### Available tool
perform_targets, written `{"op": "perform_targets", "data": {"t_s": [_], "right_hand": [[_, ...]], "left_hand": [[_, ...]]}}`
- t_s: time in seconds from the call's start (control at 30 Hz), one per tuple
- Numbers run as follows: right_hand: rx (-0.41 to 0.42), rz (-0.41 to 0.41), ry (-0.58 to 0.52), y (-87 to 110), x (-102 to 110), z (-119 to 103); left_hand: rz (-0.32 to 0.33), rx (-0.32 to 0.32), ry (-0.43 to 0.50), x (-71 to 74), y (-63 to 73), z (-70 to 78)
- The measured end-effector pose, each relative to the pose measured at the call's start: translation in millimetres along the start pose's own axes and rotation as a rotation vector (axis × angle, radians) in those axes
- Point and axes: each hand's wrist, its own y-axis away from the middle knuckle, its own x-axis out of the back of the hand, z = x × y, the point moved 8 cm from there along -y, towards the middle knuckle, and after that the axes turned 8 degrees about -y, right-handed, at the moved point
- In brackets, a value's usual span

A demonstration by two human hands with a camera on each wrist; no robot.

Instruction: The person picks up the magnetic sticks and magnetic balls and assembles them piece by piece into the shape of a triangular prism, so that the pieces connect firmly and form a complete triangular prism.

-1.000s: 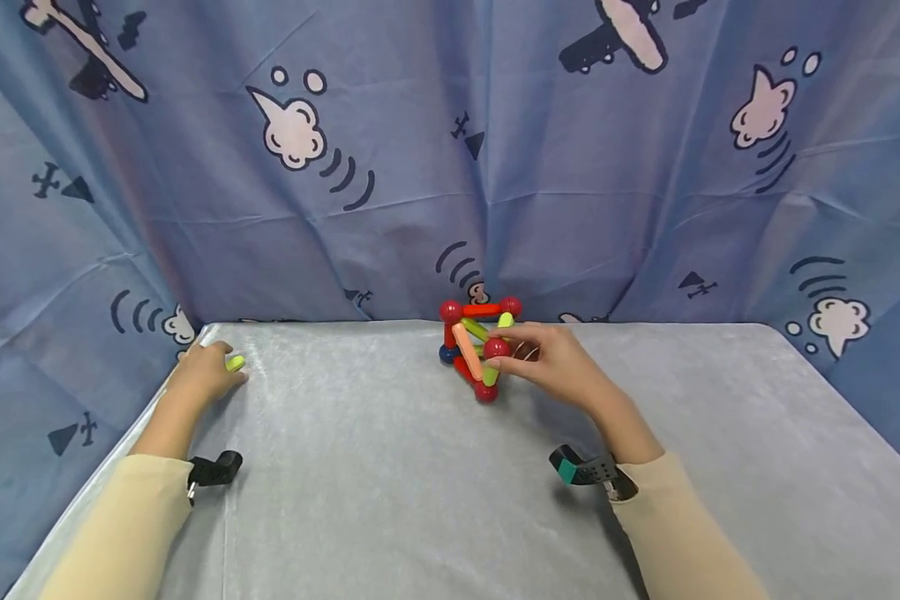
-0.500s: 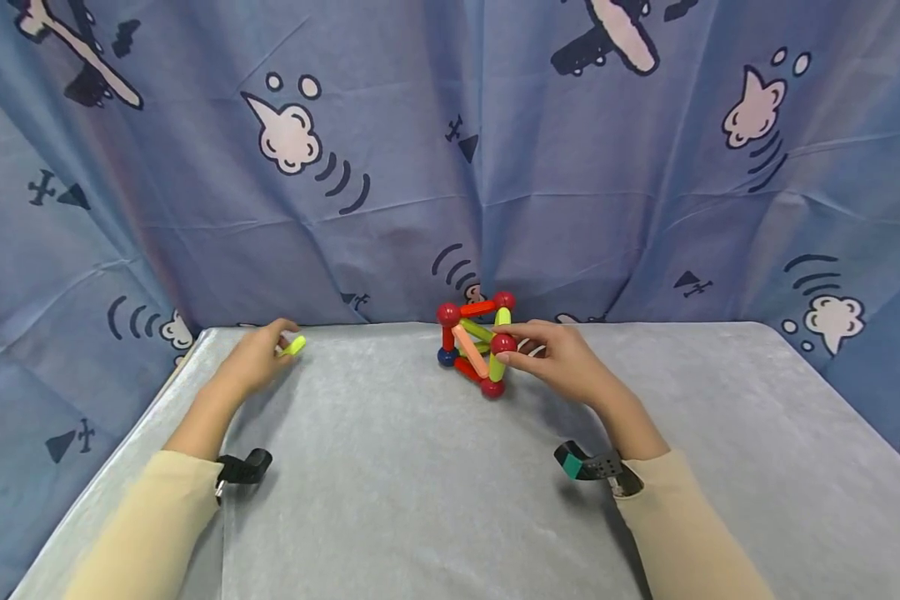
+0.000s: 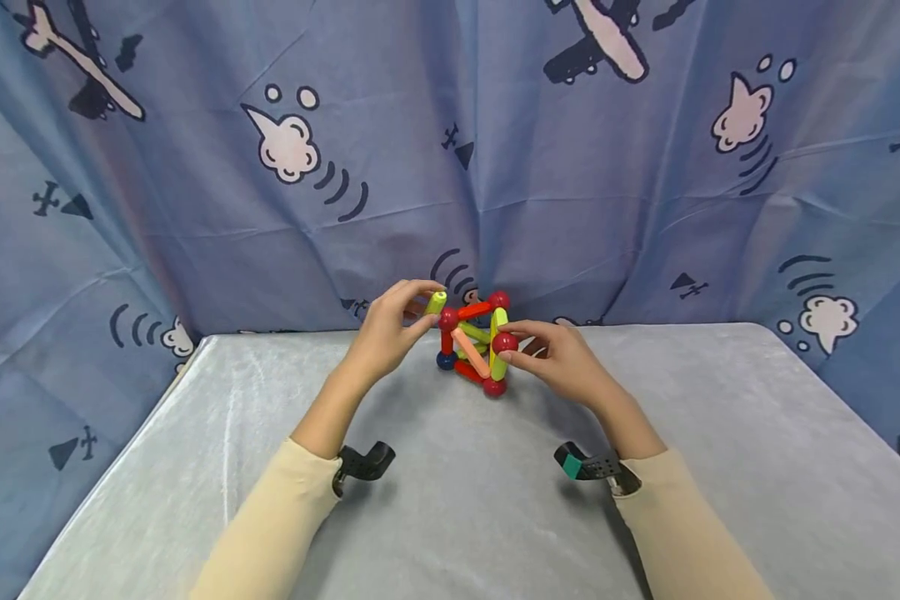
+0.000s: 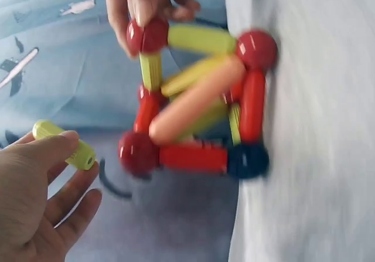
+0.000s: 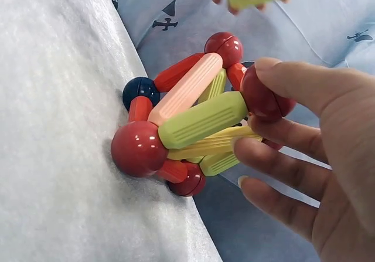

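Note:
My left hand [image 3: 387,333] pinches a short lime-green magnetic rod [image 4: 82,156] between thumb and fingers, raised beside the upper left of a built frame. That frame is made of red balls [image 5: 136,149], a dark blue ball [image 3: 446,360], red rods [image 4: 193,157], green and yellow rods and a peach rod [image 5: 186,89] slanting across one side. It stands on the table. My right hand [image 3: 562,358] holds the red ball [image 5: 263,95] at its near upper right corner between thumb and fingers. In the left wrist view, the held rod is apart from the nearest red ball [image 4: 139,153].
A pale grey cloth covers the table [image 3: 450,500]. Just behind the table's back edge hangs a blue curtain [image 3: 390,150] printed with planes and clouds, close to the frame.
My left hand has carried the lime-green rod from the table's far left to beside the frame. The right hand keeps hold of the red ball, with the frame shifted only slightly.

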Motion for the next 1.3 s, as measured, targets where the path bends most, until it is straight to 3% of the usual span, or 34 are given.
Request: {"op": "perform_targets", "data": {"t_s": [0.13, 0.3, 0.43, 0.7, 0.83, 1.3], "right_hand": [[0.03, 0.002, -0.011, 0.0, 0.8, 0.4], [0.037, -0.003, -0.017, 0.9, 1.9, -0.8], [0.031, -0.008, -0.018, 1.3, 0.4, -1.5], [0.021, -0.011, -0.059, 0.2, -1.9, -2.3], [0.002, -0.006, -0.067, 1.1, -1.9, 0.1], [-0.002, 0.106, -0.101, 1.3, -7.8, -2.7]], "left_hand": [[0.044, -0.041, 0.066, -15.6, -6.9, 15.8], [0.102, -0.058, 0.09, -27.6, -7.9, 19.7], [0.11, -0.113, -0.026, -34.3, -4.0, 18.4], [0.113, -0.304, -0.32, -38.6, -2.2, 28.4], [0.084, -0.377, -0.438, -45.4, -2.2, 33.6], [0.082, -0.413, -0.472, -50.3, -0.2, 37.1]]}}
